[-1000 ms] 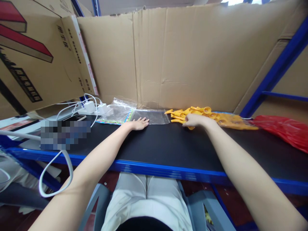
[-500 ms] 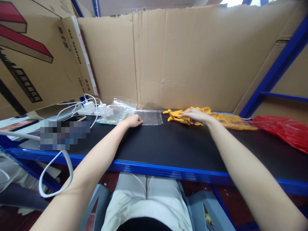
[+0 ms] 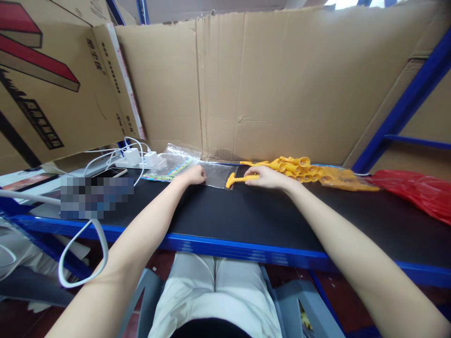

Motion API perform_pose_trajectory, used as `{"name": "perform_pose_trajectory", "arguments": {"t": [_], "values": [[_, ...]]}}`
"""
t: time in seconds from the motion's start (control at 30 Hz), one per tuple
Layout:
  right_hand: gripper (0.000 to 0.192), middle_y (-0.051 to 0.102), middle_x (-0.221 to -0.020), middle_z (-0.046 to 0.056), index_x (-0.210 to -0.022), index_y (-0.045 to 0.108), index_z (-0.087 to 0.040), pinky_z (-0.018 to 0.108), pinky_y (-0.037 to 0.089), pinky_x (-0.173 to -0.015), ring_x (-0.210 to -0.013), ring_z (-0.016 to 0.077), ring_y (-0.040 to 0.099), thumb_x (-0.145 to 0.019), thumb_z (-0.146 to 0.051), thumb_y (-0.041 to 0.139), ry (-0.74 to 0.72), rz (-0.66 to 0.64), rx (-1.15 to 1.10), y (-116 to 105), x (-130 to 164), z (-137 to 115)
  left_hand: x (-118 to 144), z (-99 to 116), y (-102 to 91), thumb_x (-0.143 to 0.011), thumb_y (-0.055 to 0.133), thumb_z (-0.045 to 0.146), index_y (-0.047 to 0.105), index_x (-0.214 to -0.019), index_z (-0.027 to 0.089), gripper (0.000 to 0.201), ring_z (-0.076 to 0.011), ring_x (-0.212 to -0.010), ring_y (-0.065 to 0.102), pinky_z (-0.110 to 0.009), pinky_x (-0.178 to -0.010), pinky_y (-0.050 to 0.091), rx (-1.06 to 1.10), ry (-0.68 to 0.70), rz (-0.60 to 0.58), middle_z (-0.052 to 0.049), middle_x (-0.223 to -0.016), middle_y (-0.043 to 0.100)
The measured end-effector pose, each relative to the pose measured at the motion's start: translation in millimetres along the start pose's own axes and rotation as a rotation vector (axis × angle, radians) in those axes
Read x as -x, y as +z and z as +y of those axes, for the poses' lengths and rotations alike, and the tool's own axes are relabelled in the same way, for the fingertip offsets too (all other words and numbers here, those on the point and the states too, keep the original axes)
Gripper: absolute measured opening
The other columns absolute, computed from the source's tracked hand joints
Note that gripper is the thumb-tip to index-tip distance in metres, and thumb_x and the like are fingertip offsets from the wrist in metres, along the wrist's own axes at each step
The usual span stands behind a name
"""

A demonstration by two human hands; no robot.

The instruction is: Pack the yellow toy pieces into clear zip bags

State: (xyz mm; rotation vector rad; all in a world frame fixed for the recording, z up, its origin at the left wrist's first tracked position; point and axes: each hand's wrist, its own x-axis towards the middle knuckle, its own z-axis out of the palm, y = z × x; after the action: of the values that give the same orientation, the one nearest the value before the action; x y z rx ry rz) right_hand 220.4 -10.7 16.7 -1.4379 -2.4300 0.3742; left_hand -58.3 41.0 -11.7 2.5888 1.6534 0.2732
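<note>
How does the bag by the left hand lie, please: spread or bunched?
Spread: the bag lies flat from the left hand toward the yellow piece.

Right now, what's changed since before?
The right hand moved left from the yellow plastic pile, holding one yellow T-shaped piece at the edge of the clear plastic bag. The left hand, earlier spread flat, has curled; the bag shifted left. The red plastic bundle stayed.

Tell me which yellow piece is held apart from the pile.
The yellow hammer-headed piece in the right hand, its head by the clear plastic bag. The other yellow pieces lie bunched behind that hand and to its right.
</note>
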Motion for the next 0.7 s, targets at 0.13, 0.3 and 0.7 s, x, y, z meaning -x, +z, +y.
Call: {"name": "perform_pose_trajectory", "arguments": {"t": [0.13, 0.3, 0.7], "values": [[0.041, 0.062, -0.098, 0.008, -0.107, 0.057, -0.015, 0.027, 0.044, -0.074, -0.085, 0.0175, 0.058, -0.071, -0.035, 0.059, 0.052, -0.148, 0.006, -0.1, -0.3, 5.9, 1.3, 2.0, 2.5, -0.074, 0.048, 0.030, 0.064, -0.074, 0.014, 0.022, -0.0192, -0.070, 0.060, -0.027, -0.065, 0.044, -0.099, -0.064, 0.041, -0.010, -0.077, 0.066], [0.046, 0.061, -0.102, 0.008, -0.104, 0.061, -0.019, 0.031, 0.044, -0.078, -0.089, 0.0218, 0.058, -0.067, -0.046, 0.062, 0.096, -0.205, 0.117, -6.7, 0.6, 19.8, 2.0, 10.7, 5.7, -0.080, 0.042, 0.037, 0.063, -0.076, 0.012, 0.033, -0.0249, -0.080, 0.061, -0.034, -0.074, 0.044, -0.196, -0.097, 0.149, -0.015, -0.084, 0.066], [0.038, 0.064, -0.087, 0.005, -0.086, 0.062, -0.019, 0.030, 0.044, -0.064, -0.074, 0.0202, 0.059, -0.060, -0.046, 0.067, 0.143, -0.250, 0.161, -10.5, 2.6, 26.1, 7.8, 67.7, 13.8, -0.073, 0.049, 0.029, 0.059, -0.066, 0.015, 0.019, -0.0206, -0.078, 0.059, -0.034, -0.080, 0.041, -0.157, 0.208, 0.275, -0.008, -0.076, 0.064]]}}
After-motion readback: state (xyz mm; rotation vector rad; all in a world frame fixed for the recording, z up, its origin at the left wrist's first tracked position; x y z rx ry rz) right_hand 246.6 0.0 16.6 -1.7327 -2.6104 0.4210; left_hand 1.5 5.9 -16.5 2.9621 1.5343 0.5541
